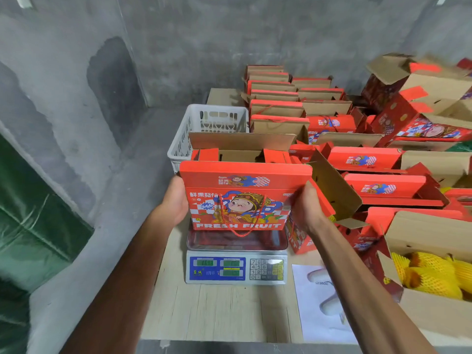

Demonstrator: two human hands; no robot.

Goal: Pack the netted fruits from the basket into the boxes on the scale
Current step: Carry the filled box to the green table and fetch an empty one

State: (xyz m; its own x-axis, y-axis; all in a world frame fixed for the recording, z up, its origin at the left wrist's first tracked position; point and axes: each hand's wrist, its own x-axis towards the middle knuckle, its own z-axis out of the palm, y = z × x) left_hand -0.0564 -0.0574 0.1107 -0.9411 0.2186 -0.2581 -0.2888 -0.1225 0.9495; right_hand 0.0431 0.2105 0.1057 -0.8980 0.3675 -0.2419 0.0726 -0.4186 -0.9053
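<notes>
A red fruit box (242,198) with a cartoon print and "FRESH FRUIT" lettering stands on the steel pan of the scale (237,269), its top flaps open. My left hand (175,198) grips its left side and my right hand (306,208) grips its right side. Behind the box stands a white plastic basket (196,123); its inside is hidden. Fruits in yellow foam netting (431,274) lie in an open box at the right edge. The scale's green displays are lit.
Many open red boxes (370,159) crowd the table's right and back. A white paper sheet (319,302) lies right of the scale. The wooden tabletop (217,310) ends near me. A grey concrete wall and green tarp (30,213) are on the left.
</notes>
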